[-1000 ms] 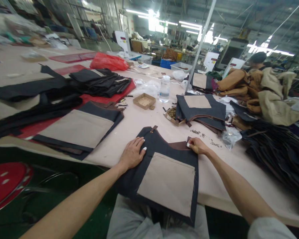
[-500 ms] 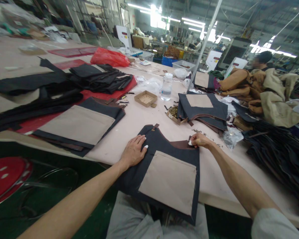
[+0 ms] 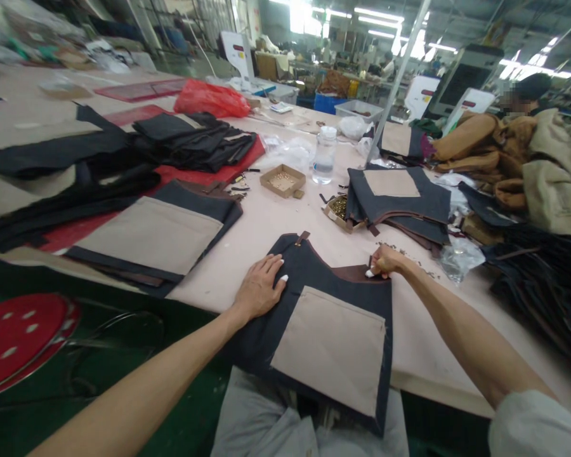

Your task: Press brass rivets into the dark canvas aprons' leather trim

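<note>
A dark blue fabric panel with brown edging and a beige pocket lies on the table, its lower part hanging over the edge above my lap. My left hand rests flat on its left side, fingers stretched out, with white covers on some fingertips. At the panel's upper right corner my right hand is closed in a pinch on that corner, beside the brown edging. A small brown tab with a metal piece sticks up at the upper left corner.
Stacked pocketed panels lie left and right. Beyond are a cardboard box of small metal parts, another shallow box, a water jar and a pole. Loose parts lie near my right wrist. A red stool stands left.
The view has shifted, so most things sit slightly further right or lower. Both hands keep their places on the panel, the left flat and the right pinching the corner.
</note>
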`<action>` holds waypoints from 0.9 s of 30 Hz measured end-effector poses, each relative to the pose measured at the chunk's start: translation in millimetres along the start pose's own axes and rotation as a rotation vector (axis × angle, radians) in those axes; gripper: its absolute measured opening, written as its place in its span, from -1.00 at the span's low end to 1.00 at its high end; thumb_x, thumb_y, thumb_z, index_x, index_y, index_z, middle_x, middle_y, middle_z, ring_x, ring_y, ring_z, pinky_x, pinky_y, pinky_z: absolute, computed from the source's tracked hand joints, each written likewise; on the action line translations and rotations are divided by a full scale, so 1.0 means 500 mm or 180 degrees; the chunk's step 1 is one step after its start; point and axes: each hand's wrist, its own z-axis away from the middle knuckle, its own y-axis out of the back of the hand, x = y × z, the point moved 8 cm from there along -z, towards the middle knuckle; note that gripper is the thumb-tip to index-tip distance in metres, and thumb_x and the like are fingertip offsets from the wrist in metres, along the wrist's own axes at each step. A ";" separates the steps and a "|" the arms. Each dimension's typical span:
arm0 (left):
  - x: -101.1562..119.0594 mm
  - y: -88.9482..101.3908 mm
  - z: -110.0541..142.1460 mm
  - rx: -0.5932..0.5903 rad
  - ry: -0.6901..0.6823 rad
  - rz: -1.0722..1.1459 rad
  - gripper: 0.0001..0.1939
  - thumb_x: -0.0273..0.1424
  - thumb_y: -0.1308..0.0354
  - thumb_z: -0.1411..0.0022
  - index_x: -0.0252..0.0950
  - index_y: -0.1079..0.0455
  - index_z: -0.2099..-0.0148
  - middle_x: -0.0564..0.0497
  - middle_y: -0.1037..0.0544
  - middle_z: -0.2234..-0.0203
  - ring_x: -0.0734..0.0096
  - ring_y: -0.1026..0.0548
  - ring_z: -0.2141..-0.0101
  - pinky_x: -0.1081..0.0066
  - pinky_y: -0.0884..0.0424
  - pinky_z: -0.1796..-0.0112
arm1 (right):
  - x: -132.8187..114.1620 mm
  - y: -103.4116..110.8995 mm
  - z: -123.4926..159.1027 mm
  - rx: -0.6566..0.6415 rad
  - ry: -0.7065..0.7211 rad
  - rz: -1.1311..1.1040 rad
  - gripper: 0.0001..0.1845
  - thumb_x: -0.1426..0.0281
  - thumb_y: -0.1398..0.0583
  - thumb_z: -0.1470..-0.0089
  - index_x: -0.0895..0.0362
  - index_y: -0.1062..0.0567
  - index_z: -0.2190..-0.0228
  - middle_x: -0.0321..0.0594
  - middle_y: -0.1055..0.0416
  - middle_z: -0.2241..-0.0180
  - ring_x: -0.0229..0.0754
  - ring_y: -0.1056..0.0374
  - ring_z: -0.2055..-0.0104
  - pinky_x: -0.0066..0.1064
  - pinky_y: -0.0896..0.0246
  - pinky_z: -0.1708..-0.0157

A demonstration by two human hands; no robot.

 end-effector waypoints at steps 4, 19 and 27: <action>-0.002 -0.004 -0.003 -0.0012 0.0009 -0.0006 -0.51 -0.23 0.01 -0.36 -0.27 -0.30 -0.27 -0.10 -0.31 -0.30 0.10 -0.21 -0.31 0.01 -0.13 -0.31 | 0.009 0.003 -0.015 0.0083 -0.0066 0.0015 -0.73 0.37 -0.50 0.36 0.16 -0.52 0.66 -0.27 -0.38 0.75 -0.24 -0.30 0.70 -0.47 -0.14 0.63; 0.015 0.030 0.008 0.0158 -0.0132 -0.0042 -0.52 -0.28 0.01 -0.33 -0.27 -0.33 -0.24 -0.15 -0.38 -0.24 0.10 -0.29 -0.26 0.03 -0.19 -0.28 | 0.030 0.023 0.201 0.2437 0.0461 -0.0510 -0.69 0.16 -0.32 0.09 0.13 -0.50 0.40 -0.24 -0.51 0.49 -0.18 -0.40 0.43 -0.42 -0.24 0.40; 0.044 0.049 0.015 0.0216 -0.0182 -0.0324 -0.57 -0.28 0.01 -0.33 -0.28 -0.36 -0.18 -0.22 -0.42 -0.19 -0.01 -0.33 -0.20 -0.08 -0.21 -0.22 | 0.095 -0.183 0.363 0.2920 0.0708 -0.0996 -0.47 0.07 -0.21 -0.07 0.14 -0.43 0.03 -0.08 -0.51 0.23 -0.07 -0.42 0.29 -0.25 -0.37 0.17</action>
